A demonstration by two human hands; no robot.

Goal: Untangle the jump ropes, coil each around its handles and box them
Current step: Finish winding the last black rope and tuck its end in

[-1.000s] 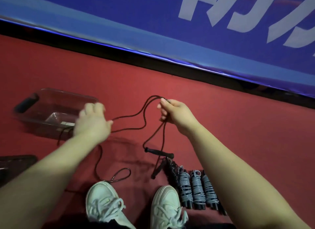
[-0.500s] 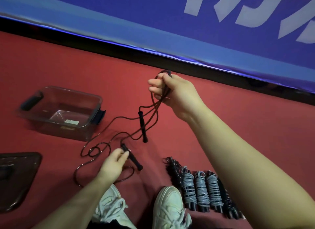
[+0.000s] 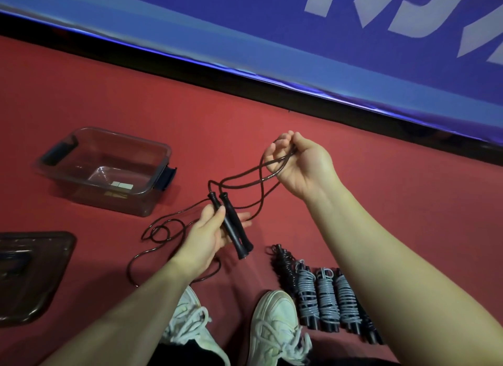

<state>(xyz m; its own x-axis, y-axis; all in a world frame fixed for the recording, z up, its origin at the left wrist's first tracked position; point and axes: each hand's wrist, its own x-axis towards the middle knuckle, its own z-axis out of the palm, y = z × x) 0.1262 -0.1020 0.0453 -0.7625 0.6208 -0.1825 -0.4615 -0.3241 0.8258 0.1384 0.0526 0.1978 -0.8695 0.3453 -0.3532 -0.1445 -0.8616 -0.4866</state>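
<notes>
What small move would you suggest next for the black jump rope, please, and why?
Probably begin winding the thin black rope round the two black handles: the left hand grips them side by side, the right hand holds raised strands, and slack lies looped on the red floor.

One loose black jump rope with two black handles is seen. Three grey coiled ropes and two black coiled ropes are counted, along with one clear plastic box, one dark lid and two white sneakers.
</notes>
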